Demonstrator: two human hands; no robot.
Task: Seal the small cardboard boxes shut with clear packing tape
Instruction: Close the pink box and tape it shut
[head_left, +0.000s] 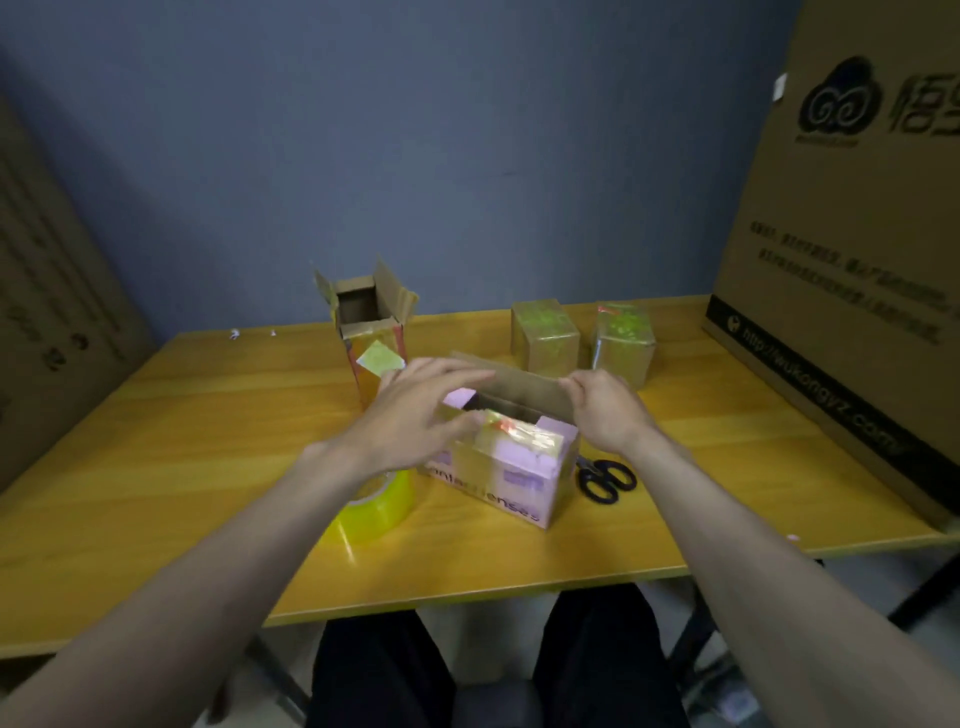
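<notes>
Head view, items on the yellow wooden table:

Small cardboard boxes, four in all.
- One pink printed cardboard box, at the table's middle, nearest the person. Its top is open, the brown far flap standing up; a patch of shiny tape lies across the near top edge.
- One open brown cardboard box, upright at the far left of the group, flaps raised, a pale label on its front.
- Two closed tape-wrapped brown cardboard boxes, side by side at the far right: the left closed box and the right closed box, near each other but apart.

Tape, one item: a yellowish clear packing tape roll, lying on the table just left of the pink box, partly hidden under the left forearm.

Scissors, one pair: black-handled scissors, flat on the table just right of the pink box.

Hands, two.
- Left hand: over the pink box's left end, fingers spread and extended toward the raised flap; blurred, so whether it touches is unclear.
- Right hand: at the box's right end, fingertips pinching the raised flap's upper right corner.

Surroundings: one large printed brown carton resting on the table's right side; flat cardboard sheet leaning at left; blue wall behind.
</notes>
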